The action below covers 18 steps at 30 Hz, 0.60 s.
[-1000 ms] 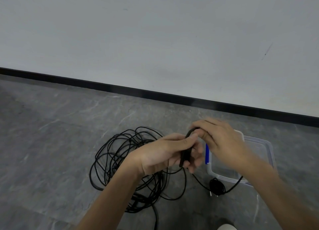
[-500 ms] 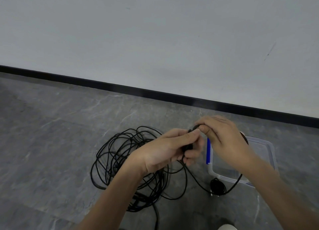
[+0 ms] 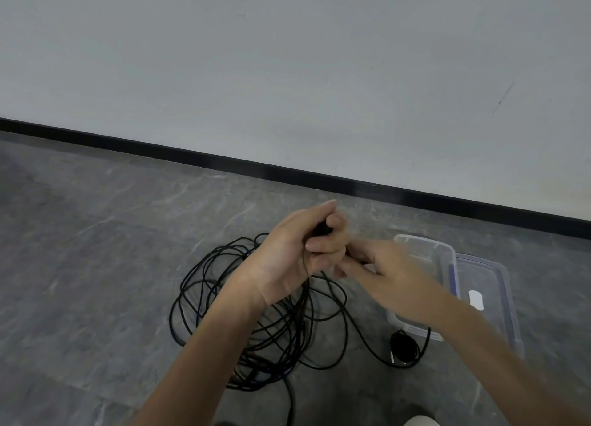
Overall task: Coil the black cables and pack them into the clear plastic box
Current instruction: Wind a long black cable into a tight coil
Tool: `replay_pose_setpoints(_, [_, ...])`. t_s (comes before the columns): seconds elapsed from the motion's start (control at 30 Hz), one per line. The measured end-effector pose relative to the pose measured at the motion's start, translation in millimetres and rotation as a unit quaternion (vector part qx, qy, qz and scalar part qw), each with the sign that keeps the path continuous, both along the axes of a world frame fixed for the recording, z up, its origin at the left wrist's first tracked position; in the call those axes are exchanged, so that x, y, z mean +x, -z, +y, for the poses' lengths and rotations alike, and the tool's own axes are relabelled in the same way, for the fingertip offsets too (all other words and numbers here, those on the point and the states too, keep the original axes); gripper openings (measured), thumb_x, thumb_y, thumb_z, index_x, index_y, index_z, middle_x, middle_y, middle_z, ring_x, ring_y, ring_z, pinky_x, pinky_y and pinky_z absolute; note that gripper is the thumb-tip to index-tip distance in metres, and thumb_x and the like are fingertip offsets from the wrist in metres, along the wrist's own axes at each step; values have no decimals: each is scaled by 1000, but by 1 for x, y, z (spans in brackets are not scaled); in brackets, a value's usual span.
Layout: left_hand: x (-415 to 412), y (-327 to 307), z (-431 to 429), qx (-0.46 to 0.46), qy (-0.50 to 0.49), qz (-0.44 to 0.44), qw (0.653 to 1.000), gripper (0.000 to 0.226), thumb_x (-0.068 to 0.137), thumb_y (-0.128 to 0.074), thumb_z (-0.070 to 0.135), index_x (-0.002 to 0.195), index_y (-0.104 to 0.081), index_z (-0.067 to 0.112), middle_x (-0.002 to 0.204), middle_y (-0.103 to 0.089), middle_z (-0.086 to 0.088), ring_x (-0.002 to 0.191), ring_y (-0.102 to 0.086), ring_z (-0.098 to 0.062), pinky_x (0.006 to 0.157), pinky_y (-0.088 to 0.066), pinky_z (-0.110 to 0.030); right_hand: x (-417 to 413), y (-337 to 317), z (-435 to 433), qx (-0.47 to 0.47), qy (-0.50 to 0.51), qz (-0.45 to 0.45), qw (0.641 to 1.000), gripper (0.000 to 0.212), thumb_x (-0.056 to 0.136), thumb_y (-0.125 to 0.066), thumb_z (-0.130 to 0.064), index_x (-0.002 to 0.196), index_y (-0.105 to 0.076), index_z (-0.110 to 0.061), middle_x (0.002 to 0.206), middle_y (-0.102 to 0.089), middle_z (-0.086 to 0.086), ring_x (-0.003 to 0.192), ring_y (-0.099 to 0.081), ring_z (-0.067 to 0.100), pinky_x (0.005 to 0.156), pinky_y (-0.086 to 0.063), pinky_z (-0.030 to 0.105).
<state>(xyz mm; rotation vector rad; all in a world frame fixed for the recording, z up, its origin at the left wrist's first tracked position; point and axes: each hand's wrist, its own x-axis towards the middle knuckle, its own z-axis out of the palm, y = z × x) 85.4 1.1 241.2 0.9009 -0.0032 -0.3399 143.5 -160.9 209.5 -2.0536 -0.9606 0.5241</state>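
A pale wall (image 3: 287,57) meets a grey floor (image 3: 96,265). The black cables (image 3: 275,342) lie on the floor in a loose tangle, just left of the clear box (image 3: 415,238), which sits on its lid (image 3: 502,275). Above the tangle, the left hand (image 3: 287,262) curls tightly round a bunched length of cable. The blurred right hand (image 3: 387,272) reaches against it, and its grip cannot be told. A black plug (image 3: 403,345) rests near the box.

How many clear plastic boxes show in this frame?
1. The clear plastic box sits on the floor, right of the black cables, partly hidden by the right hand; a flat lid lies just right of it.
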Motion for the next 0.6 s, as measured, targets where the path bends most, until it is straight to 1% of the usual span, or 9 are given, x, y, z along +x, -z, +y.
replay_pose_setpoints(0.03, [0,0,0,1,-7,-4,1000,36,99,-34,29,71,-54,22,50,-35,12,44,-38,-4,50,-36,-15,-2,1,1,-13,-7,-11,1000,16,98,-51,-24,101,-64,-14,86,-71,-3,81,-65,5,76,-51,23])
replay_pose_setpoints(0.1, [-1,-1,-1,-1,-13,-22,1000,34,99,-35,29,75,-56,20,55,-39,10,50,-42,-6,56,-38,-17,-6,3,3,-33,-18,-33,999,17,97,-53,-21,112,-58,-13,96,-67,3,85,-60,8,77,-46,19])
replay_pose_setpoints(0.17, [-2,-3,-1,1,-6,-50,999,28,100,-34,29,84,-54,17,64,-43,7,59,-48,-9,65,-39,-23,-8,3,3,-67,-14,-61,996,20,96,-54,-24,115,-53,-17,108,-60,3,101,-51,8,89,-35,17])
replay_pose_setpoints(0.2, [-2,-4,0,3,-5,-61,998,25,100,-34,29,88,-52,15,68,-44,6,64,-50,-10,69,-40,-24,-8,3,4,-74,-7,-61,995,17,97,-53,-24,113,-53,-18,108,-59,2,104,-49,10,92,-33,18])
replay_pose_setpoints(0.27, [-2,-5,2,-9,-21,-69,997,21,98,-37,27,93,-51,13,74,-47,4,71,-52,-11,71,-44,-22,-10,2,6,-54,-10,-25,998,7,97,-52,-19,101,-56,-15,94,-62,1,89,-55,11,83,-45,26])
replay_pose_setpoints(0.33, [-2,-4,7,-31,-54,-65,996,20,97,-40,26,97,-54,12,78,-51,3,77,-55,-12,72,-46,-20,-14,0,9,-62,-24,13,998,9,98,-50,-20,92,-57,-19,81,-62,-4,76,-57,12,74,-49,33])
replay_pose_setpoints(0.4, [-1,-2,13,-30,-88,-63,994,21,97,-39,22,101,-56,11,82,-55,2,82,-57,-13,75,-47,-20,-19,-2,11,-66,-32,45,996,12,99,-48,-22,91,-57,-21,75,-62,-7,72,-59,10,71,-51,29])
replay_pose_setpoints(0.5, [0,1,16,-11,-127,-62,990,23,96,-39,20,105,-57,8,88,-61,-1,89,-62,-14,80,-50,-20,-23,-11,15,-50,-38,119,991,14,99,-48,-22,94,-60,-16,69,-64,-6,66,-61,3,69,-51,20])
replay_pose_setpoints(0.6, [0,6,11,50,-143,-87,985,24,98,-38,19,108,-57,8,91,-63,0,95,-64,-14,87,-50,-22,-26,-18,15,-38,-51,197,978,12,99,-49,-17,101,-59,-11,71,-65,-4,67,-62,3,69,-50,17])
